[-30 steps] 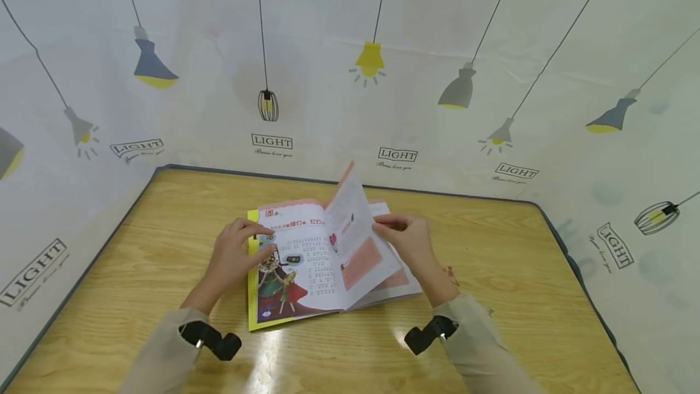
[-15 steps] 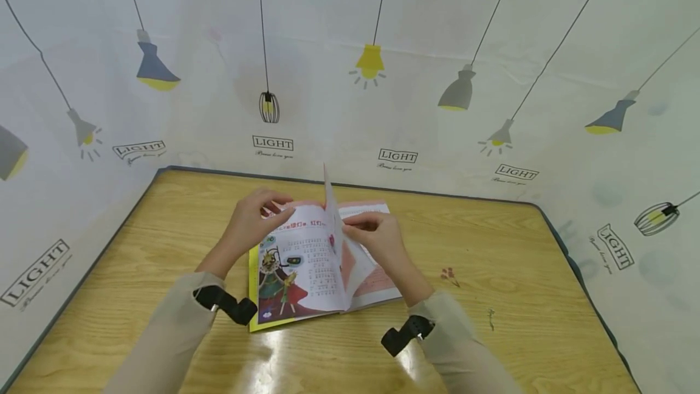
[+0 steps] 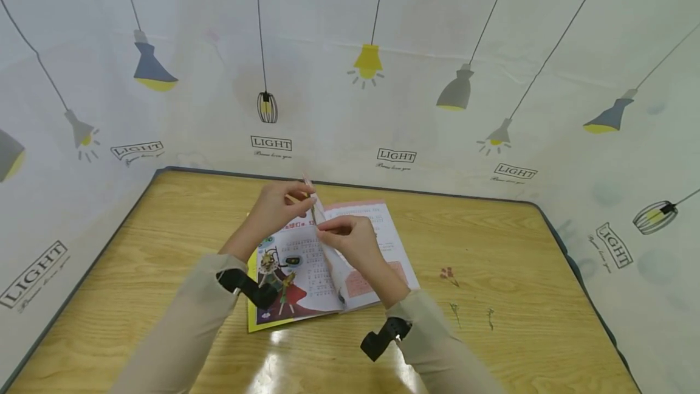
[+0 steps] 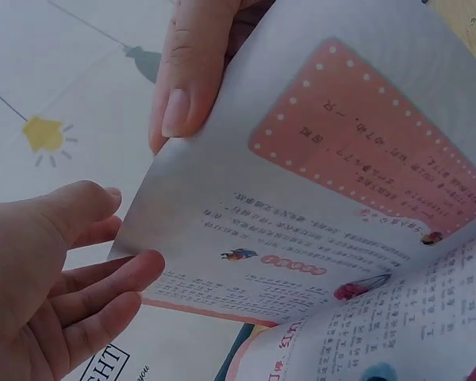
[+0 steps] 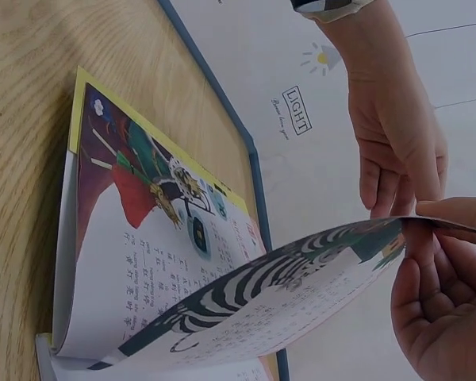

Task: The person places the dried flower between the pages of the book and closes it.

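Note:
An illustrated book [image 3: 319,266] with a yellow-edged cover lies spread on the table. One page [image 4: 341,135] stands raised from it, leaning leftward. My right hand [image 3: 352,239] pinches this page by its outer edge, thumb on one face and fingers on the other, as the right wrist view shows. My left hand [image 3: 276,208] is at the page's upper corner, fingers loosely bent and thumb held apart from them. Whether its fingertips touch the paper is hard to tell. A zebra drawing [image 5: 238,290] shows on the page's far face.
Small dried flower sprigs lie on the wooden table [image 3: 525,260] at the right: a reddish one [image 3: 448,275] and two thin greenish stems, one [image 3: 455,314] left of the other [image 3: 490,318]. A white lamp-print curtain [image 3: 322,65] surrounds the table's back and sides.
My right hand has carried the page up and leftward, past upright. My left hand has moved right and up from the book's left edge to meet the page corner. The sprigs are now uncovered.

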### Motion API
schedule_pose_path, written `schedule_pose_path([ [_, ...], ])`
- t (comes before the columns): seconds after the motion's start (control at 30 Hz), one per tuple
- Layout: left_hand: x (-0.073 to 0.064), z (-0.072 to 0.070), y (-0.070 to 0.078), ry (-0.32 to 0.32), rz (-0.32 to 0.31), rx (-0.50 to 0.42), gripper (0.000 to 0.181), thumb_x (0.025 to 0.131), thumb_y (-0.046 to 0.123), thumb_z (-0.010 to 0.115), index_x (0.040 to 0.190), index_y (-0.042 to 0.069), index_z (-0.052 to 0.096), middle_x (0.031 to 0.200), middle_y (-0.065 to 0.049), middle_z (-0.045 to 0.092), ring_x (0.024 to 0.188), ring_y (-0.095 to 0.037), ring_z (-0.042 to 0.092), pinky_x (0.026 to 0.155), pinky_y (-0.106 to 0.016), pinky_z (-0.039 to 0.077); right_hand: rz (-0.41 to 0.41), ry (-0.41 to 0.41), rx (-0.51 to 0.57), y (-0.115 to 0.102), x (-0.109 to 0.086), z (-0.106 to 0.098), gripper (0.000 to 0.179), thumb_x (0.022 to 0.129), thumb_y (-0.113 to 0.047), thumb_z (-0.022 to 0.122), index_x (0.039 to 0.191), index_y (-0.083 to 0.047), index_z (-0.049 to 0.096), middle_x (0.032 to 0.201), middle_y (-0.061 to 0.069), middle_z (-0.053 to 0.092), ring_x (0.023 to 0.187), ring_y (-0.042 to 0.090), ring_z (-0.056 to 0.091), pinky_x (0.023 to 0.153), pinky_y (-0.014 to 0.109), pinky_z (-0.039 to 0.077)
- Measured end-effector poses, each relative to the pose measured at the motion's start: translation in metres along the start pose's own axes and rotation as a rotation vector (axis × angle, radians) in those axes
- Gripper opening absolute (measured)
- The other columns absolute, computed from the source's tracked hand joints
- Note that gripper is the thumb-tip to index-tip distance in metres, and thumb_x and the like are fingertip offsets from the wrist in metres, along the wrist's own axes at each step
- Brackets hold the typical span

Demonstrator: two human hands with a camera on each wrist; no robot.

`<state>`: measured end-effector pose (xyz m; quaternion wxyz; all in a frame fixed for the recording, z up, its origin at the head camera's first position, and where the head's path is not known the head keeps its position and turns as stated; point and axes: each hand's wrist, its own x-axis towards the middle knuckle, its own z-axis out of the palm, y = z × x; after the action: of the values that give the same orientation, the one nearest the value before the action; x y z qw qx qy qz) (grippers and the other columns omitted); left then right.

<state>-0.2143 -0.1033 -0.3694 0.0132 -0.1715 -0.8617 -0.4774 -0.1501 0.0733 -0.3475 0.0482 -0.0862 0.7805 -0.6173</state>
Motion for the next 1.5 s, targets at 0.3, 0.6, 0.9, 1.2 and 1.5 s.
schedule_pose_path([
  [0.3,-0.005,-0.003,-0.004,-0.012,-0.102,0.044,0.029,0.085,0.015,0.062,0.110,0.001,0.065,0.100,-0.012,0.064,0.082,-0.024,0.060,0.065,-0.035,0.050,0.003,-0.030,0.026,0.008,0.003,0.014,0.015,0.079,0.002,0.067,0.091,0.012,0.067,0.083,0.019,0.066,0.065,0.005,0.057,0.062,0.020,0.047],
  [0.6,-0.018,-0.006,-0.020,-0.016,-0.141,0.080,0.029,0.083,0.009,0.064,0.109,-0.003,0.065,0.102,-0.015,0.064,0.081,-0.024,0.060,0.061,-0.031,0.048,-0.014,-0.147,0.046,0.045,0.011,0.023,0.021,0.084,-0.012,0.066,0.098,0.004,0.069,0.089,0.013,0.067,0.072,0.010,0.060,0.068,0.031,0.050],
  [0.9,-0.031,-0.012,-0.037,0.008,-0.172,0.063,0.028,0.083,0.009,0.065,0.109,-0.001,0.066,0.101,-0.015,0.064,0.079,-0.024,0.060,0.061,-0.032,0.049,-0.085,-0.114,0.012,0.052,0.012,0.005,0.022,0.087,-0.012,0.062,0.100,0.004,0.067,0.083,0.013,0.066,0.071,0.020,0.061,0.065,0.041,0.048],
  [1.2,-0.042,-0.015,-0.058,0.011,-0.193,0.062,0.026,0.083,0.005,0.064,0.108,-0.004,0.066,0.105,-0.020,0.062,0.074,-0.021,0.058,0.060,-0.031,0.048,-0.002,-0.071,-0.048,0.065,0.011,-0.024,0.020,0.086,-0.011,0.064,0.100,0.002,0.068,0.087,0.014,0.066,0.072,0.016,0.060,0.060,0.026,0.045],
  [1.5,-0.052,-0.015,-0.078,0.004,-0.238,0.079,0.028,0.084,0.006,0.065,0.110,-0.004,0.065,0.107,-0.021,0.060,0.072,-0.019,0.057,0.055,-0.029,0.045,0.066,-0.016,-0.156,0.085,0.005,-0.068,0.019,0.087,-0.008,0.062,0.101,0.004,0.067,0.085,0.012,0.065,0.073,0.021,0.060,0.065,0.033,0.048],
])
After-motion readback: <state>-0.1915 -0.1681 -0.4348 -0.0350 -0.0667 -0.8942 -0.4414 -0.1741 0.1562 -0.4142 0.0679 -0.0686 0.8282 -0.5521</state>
